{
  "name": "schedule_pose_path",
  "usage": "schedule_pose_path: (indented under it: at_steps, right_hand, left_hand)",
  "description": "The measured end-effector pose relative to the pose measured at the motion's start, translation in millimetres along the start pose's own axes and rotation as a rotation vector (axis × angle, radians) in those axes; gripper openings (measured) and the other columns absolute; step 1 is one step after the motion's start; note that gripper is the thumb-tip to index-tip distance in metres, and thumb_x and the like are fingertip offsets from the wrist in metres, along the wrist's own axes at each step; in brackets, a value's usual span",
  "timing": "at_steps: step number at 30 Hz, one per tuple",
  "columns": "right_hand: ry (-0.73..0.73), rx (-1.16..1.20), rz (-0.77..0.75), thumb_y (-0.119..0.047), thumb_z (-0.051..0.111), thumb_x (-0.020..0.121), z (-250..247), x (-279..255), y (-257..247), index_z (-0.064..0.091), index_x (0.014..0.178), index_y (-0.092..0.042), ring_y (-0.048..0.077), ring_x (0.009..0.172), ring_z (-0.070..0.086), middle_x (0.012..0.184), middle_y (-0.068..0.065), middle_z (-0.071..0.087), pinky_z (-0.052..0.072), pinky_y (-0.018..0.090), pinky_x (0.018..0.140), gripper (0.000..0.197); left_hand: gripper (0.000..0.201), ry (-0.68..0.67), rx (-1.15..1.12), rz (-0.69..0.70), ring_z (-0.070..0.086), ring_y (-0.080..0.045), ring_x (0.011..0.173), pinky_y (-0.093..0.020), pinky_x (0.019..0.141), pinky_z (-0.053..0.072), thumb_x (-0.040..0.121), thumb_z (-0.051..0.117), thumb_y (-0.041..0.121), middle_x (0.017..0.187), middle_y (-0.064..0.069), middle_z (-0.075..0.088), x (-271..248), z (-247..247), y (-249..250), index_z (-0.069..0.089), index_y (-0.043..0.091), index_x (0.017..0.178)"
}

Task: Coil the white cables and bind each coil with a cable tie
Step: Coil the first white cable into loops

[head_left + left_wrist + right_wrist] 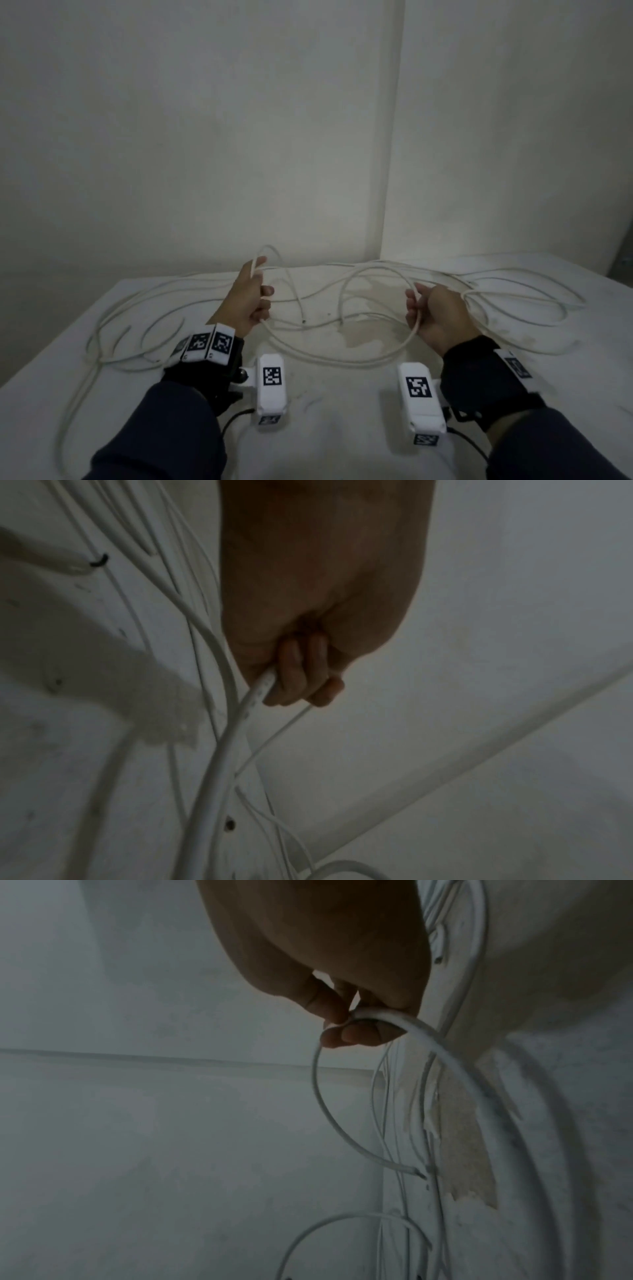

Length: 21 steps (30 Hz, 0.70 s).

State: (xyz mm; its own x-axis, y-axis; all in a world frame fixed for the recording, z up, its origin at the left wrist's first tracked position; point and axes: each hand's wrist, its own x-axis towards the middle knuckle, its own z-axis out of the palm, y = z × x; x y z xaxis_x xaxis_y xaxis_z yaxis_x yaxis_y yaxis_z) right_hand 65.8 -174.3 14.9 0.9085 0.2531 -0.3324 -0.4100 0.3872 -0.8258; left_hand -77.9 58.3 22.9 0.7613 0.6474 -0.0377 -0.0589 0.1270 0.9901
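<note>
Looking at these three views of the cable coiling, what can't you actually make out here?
- How many separate white cables lie on the white table: head view, the loops overlap and cross.
- Any cable tie: none can be made out; both wrist views are dark and blurred.
- Left hand fingertips: head view, curled out of sight behind the hand.
- Right hand palm: right wrist view, cut off by the top edge.

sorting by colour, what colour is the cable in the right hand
White; right wrist view shows it best.
</note>
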Motion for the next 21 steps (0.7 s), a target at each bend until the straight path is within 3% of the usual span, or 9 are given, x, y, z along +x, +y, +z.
schedule_pose_path:
  at_steps: [4,6,8,10,13,15,16,19,21]
  right_hand:
    - [-0.057,0.047,-0.002,-0.008,0.046,0.083,-9,0,-2,0.046,0.07,-0.015,0.009,0.035,0.033,0.053,-0.002,0.039,0.027,0.018,0.04,0.015]
    - [-0.075,0.089,-0.012,-0.02,0.053,0.09,-9,4,0,0.055,0.082,-0.018,0.006,0.033,0.032,0.048,-0.006,0.038,0.027,0.02,0.044,0.009]
    - [-0.08,0.137,-0.061,-0.026,0.052,0.096,-9,8,4,0.059,0.092,-0.02,0.005,0.035,0.033,0.047,-0.008,0.038,0.029,0.021,0.046,0.011]
    - [-0.096,0.214,-0.106,-0.026,0.05,0.097,-8,8,9,0.06,0.095,-0.02,0.005,0.039,0.033,0.05,-0.008,0.038,0.03,0.022,0.05,0.012]
    - [-0.181,0.422,-0.102,-0.026,0.051,0.097,-6,1,15,0.058,0.095,-0.019,0.007,0.045,0.036,0.055,-0.006,0.039,0.03,0.023,0.057,0.011]
    - [-0.231,0.549,-0.067,-0.023,0.05,0.098,-3,-5,19,0.056,0.095,-0.018,0.008,0.048,0.038,0.057,-0.004,0.042,0.032,0.024,0.059,0.009]
    - [-0.252,0.591,-0.047,-0.022,0.048,0.098,-1,-9,22,0.054,0.094,-0.017,0.009,0.049,0.039,0.059,-0.003,0.043,0.033,0.025,0.06,0.008]
    - [-0.304,0.63,0.015,-0.019,0.045,0.1,8,-22,35,0.051,0.092,-0.015,0.01,0.048,0.042,0.062,0.0,0.044,0.036,0.026,0.062,0.01]
    - [-0.353,0.63,0.072,-0.016,0.044,0.099,14,-31,46,0.051,0.089,-0.013,0.01,0.048,0.044,0.061,0.0,0.045,0.039,0.027,0.065,0.013]
  left_hand:
    - [0.041,-0.049,0.147,0.19,0.038,-0.009,0.046,-0.019,0.044,0.034,0.105,0.03,0.026,0.073,-0.006,0.049,6,10,10,0.032,0.033,0.145]
    - [0.052,0.091,0.318,0.269,0.057,-0.026,0.088,-0.032,0.074,0.047,0.103,0.036,0.032,0.107,-0.015,0.058,12,14,23,0.016,0.036,0.15]
    - [0.066,0.317,0.602,0.209,0.039,-0.038,0.126,-0.046,0.102,0.034,0.097,0.044,0.043,0.141,-0.021,0.035,16,14,29,0.006,0.035,0.151]
    - [0.058,0.348,0.639,0.132,0.042,-0.035,0.122,-0.043,0.101,0.038,0.094,0.051,0.042,0.139,-0.021,0.036,5,17,32,0.026,0.025,0.144]
    - [0.029,-0.109,0.436,-0.12,0.062,-0.015,0.073,-0.025,0.062,0.043,0.095,0.051,0.04,0.097,-0.012,0.068,-36,26,21,0.061,0.013,0.101]
    - [0.047,-0.397,0.362,-0.354,0.067,-0.017,0.068,-0.023,0.06,0.046,0.093,0.045,0.052,0.087,-0.011,0.073,-63,32,3,0.063,0.009,0.101]
    - [0.054,-0.444,0.296,-0.405,0.07,-0.02,0.074,-0.026,0.065,0.05,0.092,0.044,0.056,0.093,-0.013,0.074,-70,35,-9,0.06,0.007,0.108]
    - [0.048,-0.311,-0.041,-0.353,0.069,-0.026,0.093,-0.037,0.081,0.054,0.094,0.044,0.049,0.112,-0.012,0.069,-77,42,-40,0.054,0.007,0.115]
    - [0.038,-0.207,-0.29,-0.283,0.067,-0.025,0.101,-0.037,0.086,0.053,0.099,0.044,0.035,0.11,-0.01,0.07,-77,41,-49,0.062,0.003,0.106]
